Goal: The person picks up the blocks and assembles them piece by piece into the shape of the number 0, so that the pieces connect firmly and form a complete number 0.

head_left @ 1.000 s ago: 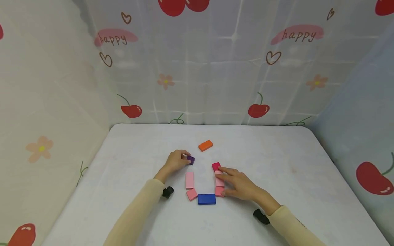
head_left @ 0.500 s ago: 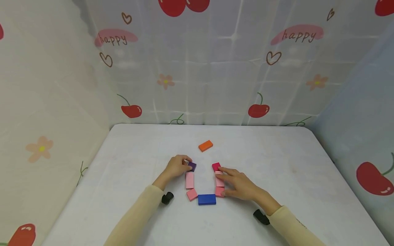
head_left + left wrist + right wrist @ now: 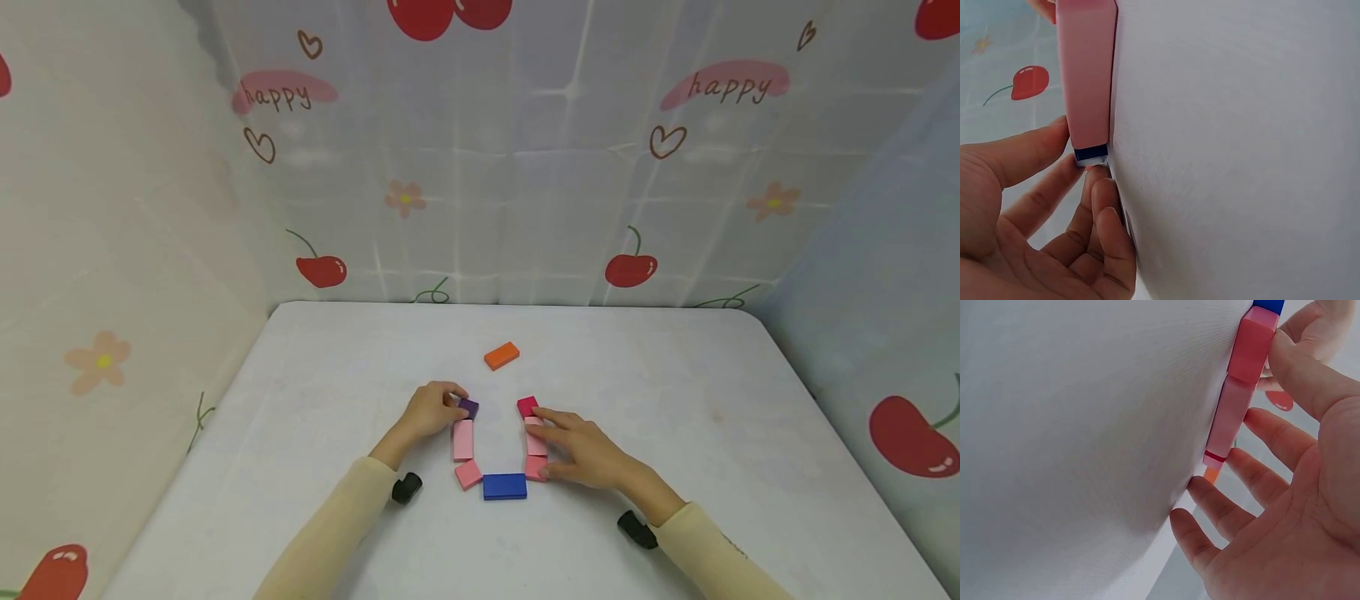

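Note:
My left hand [image 3: 427,411] pinches a small purple block [image 3: 470,408] between thumb and fingers. The block sits at the far end of a light pink block [image 3: 462,440]; in the left wrist view the two seem to meet. Nearer me, a tilted pink block [image 3: 468,474] lies beside a blue block [image 3: 505,487]. My right hand [image 3: 585,448], fingers spread, touches the right-hand row. That row runs from a pink block [image 3: 1252,347] through a light pink block [image 3: 1230,415] to a magenta block [image 3: 527,406]. Fingers partly cover these blocks.
An orange block [image 3: 502,356] lies slantwise beyond both rows on the white table [image 3: 675,367]. Curtains [image 3: 517,217] printed with cherries and flowers hang behind and at the sides. A black wrist device [image 3: 407,488] shows beneath my left sleeve, another [image 3: 637,530] by the right.
My left hand has drawn the purple block toward me, up to the far end of the left light pink block. My right hand has stayed in place.

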`<state>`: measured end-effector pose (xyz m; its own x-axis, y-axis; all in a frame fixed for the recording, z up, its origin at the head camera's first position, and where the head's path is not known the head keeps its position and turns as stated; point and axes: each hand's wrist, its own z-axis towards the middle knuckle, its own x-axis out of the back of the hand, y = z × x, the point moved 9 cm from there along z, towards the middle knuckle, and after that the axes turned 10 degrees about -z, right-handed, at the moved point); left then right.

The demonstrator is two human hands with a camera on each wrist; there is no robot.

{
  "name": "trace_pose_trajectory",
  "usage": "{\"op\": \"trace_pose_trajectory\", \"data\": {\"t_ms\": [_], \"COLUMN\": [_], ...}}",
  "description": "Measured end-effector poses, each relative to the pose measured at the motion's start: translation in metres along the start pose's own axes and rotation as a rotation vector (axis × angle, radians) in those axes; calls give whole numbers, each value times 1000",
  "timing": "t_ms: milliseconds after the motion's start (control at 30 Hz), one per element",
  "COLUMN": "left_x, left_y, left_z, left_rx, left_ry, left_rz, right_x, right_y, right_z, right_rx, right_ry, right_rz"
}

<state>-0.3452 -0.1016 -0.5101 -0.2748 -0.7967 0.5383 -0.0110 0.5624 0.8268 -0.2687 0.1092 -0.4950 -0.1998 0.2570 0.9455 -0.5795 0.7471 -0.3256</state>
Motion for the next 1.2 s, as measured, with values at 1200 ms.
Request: {"op": "trace_pose_trajectory", "data": {"t_ms": [1200], "left_x": [-9], "left_y": [19], "left_z": [-74], "left_rx": [-360], "left_ry": [-72], "left_rz": [284], "right_x": [0], "right_y": [0], "right_z": [1], "right_rx": [-7], "right_ry": [-1], "right_rz": [-11]}}
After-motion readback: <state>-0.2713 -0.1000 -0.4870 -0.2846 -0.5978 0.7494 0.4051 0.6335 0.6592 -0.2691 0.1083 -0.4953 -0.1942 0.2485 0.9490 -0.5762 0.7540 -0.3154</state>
